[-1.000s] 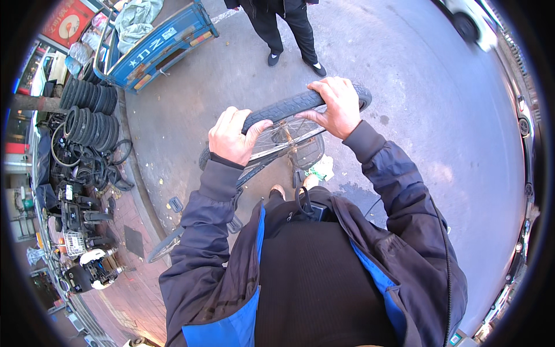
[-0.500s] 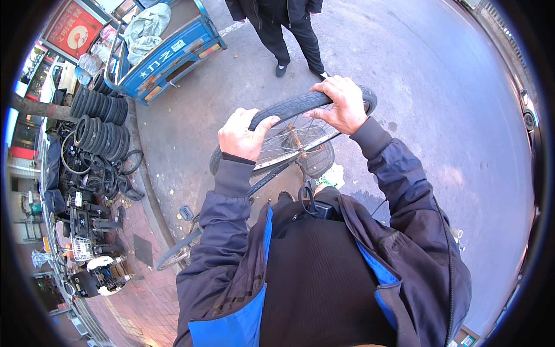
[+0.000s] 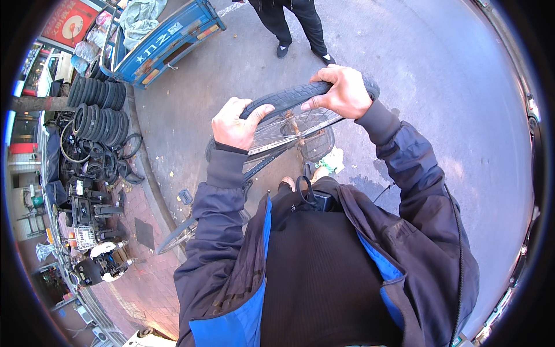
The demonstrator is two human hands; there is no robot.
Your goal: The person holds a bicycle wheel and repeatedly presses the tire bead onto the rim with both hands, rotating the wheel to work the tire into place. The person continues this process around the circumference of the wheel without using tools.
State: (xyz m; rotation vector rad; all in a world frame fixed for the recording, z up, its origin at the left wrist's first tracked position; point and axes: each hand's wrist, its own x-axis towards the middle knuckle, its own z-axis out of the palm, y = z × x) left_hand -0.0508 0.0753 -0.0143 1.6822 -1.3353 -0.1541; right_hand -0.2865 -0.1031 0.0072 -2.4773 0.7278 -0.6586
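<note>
A bicycle wheel with silver rim, spokes and rusty hub (image 3: 293, 128) lies tilted in front of me, a black treaded tyre (image 3: 287, 96) along its top edge. My left hand (image 3: 237, 121) grips the tyre's left part, thumb over the tread. My right hand (image 3: 344, 95) grips it farther right, fingers on top and thumb pressing from the near side. The dark bicycle frame (image 3: 261, 168) runs down-left from the wheel toward a pedal (image 3: 185, 196) and a second wheel (image 3: 173, 237). A crumpled white-and-green item (image 3: 330, 159) is on the ground near my feet.
A person (image 3: 289, 23) stands facing me. A blue cart (image 3: 167, 46) holds pale sacks (image 3: 139, 29). At left, stacked tyres (image 3: 101, 121), tubes and several two-wheelers (image 3: 101, 263) line the brick pavement beside a kerb (image 3: 153, 182). Vehicles line the far right edge.
Both hands remain on the tyre, which has shifted rightward and slightly upward in view since a second ago. The white car seen at upper right earlier has left that spot.
</note>
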